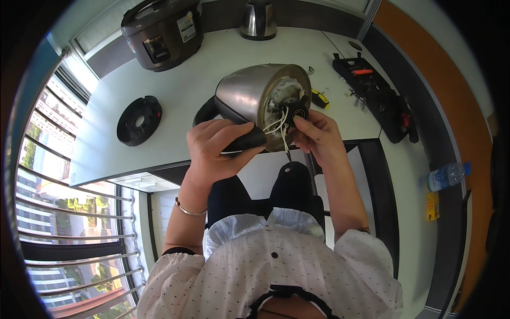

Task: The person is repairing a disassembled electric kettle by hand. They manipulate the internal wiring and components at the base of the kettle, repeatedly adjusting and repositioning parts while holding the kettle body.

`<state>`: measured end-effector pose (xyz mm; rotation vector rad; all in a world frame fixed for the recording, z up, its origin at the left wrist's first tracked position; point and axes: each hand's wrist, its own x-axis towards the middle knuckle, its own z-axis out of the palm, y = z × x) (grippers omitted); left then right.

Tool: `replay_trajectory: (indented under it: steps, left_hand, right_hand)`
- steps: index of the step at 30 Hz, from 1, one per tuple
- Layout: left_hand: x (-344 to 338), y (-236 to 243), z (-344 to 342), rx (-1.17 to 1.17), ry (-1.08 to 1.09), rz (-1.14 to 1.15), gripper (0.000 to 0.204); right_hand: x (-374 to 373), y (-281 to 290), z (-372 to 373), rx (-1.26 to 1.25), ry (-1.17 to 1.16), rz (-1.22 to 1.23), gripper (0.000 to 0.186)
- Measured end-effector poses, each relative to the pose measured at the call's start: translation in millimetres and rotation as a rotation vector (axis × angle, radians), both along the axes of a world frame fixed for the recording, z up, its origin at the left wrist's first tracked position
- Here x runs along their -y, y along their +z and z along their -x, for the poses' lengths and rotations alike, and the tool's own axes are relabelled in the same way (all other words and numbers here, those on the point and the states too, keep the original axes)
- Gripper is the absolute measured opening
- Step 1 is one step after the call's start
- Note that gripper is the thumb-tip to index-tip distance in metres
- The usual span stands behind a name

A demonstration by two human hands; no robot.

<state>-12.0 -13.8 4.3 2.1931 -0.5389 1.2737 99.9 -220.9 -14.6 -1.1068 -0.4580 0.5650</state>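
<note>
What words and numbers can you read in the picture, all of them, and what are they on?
No words or numbers can be read clearly.
Pale sticker on the dark cooker: print too small.
Blue label on the clear bottle: blurred.
Yellow item near the bottle: marks too blurred.
Opened kettle: no lettering I can make out.

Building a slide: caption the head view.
Left hand grips the handle of a tilted kettle; right hand touches a black part near white wires.
</note>
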Motion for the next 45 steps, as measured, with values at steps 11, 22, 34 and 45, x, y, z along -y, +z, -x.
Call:
replay_trajectory:
  steps: [11, 22, 34, 45]
  left_hand:
    - [-11, -2, -1, -0.001, -0.037, 0.053, 0.036]
    - [-14, -1, 0, -0.033, -0.043, 0.08, 0.036]
    - [-11, 2, 2, -0.035, -0.001, 0.096, 0.034]
    - [-6, 0, 3, -0.044, 0.031, 0.126, 0.038]
  right_hand:
    - [-5, 7, 3, 0.109, -0.142, 0.124, 0.026]
    - [-7, 13, 2, 0.121, -0.179, 0.117, 0.028]
    - [-18, 19, 6, 0.044, -0.205, 0.036, 0.029]
    - [-25, 18, 16, 0.081, -0.307, 0.018, 0.027]
